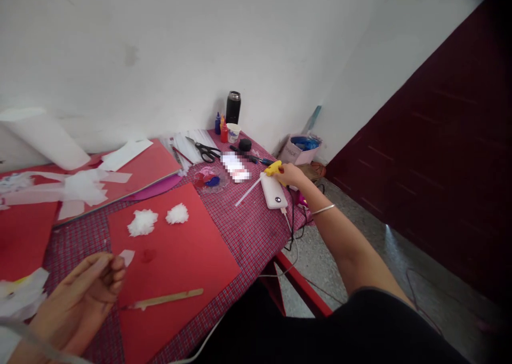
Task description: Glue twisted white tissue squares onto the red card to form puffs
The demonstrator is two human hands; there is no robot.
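Observation:
My left hand (pixel 90 286) is closed in a pinch on a small piece of white paper (pixel 127 257), over the left edge of a red sheet (pixel 172 246). Two fluffy white paper tufts (pixel 143 222) lie on that sheet, and a wooden stick (pixel 172 298) with a stained end rests nearer to me. At the table's right end, my right hand (pixel 291 176) is wrapped round a yellow glue gun (pixel 273 167). A translucent glue stick (pixel 248 190) slants across the cloth beside the gun; whether it sits in the gun I cannot tell. Just below lies a white power bank (pixel 274 193) with a cable.
Scissors (pixel 207 151), paint on plastic film (pixel 207 178), paint bottles (pixel 224 133), a paper cup (pixel 233 133) and a black flask (pixel 233 108) stand or lie toward the wall. White paper strips (pixel 84 187) cover the left. Cables (pixel 293 225) hang off the right edge near a box (pixel 298 151).

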